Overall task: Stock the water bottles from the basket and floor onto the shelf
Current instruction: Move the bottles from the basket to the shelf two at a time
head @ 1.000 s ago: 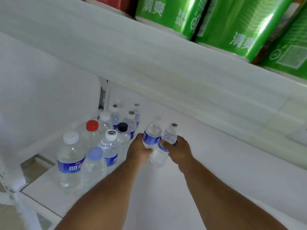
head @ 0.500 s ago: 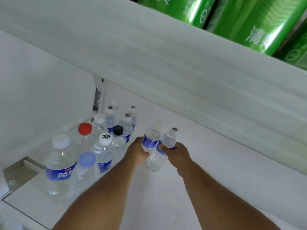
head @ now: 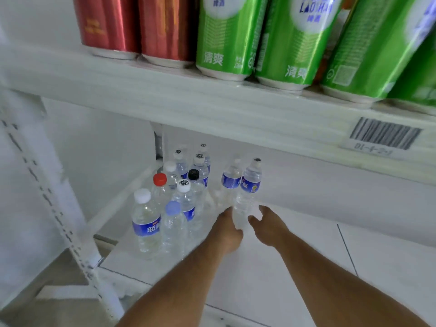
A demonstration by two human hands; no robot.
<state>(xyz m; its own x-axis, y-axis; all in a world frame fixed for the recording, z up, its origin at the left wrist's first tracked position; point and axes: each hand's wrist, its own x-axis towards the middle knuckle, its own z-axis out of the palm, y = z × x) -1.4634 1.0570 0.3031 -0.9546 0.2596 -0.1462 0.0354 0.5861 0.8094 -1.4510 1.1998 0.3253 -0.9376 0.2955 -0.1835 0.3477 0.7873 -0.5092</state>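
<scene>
I see a bunch of bottles (head: 174,197) standing at the left end of the low shelf (head: 306,256). 2 more bottles (head: 240,185) stand side by side just to their right. My left hand (head: 227,230) and right hand (head: 269,228) are in front of those 2. Cans (head: 236,36) stand in a row on the upper shelf (head: 188,102) above.

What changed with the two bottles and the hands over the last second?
Both hands slid down the two bottles. The right hand has opened off the right bottle, which now stands upright; the left hand still curls at its base. The left bottle stands free. The bottle cluster stayed put.
</scene>
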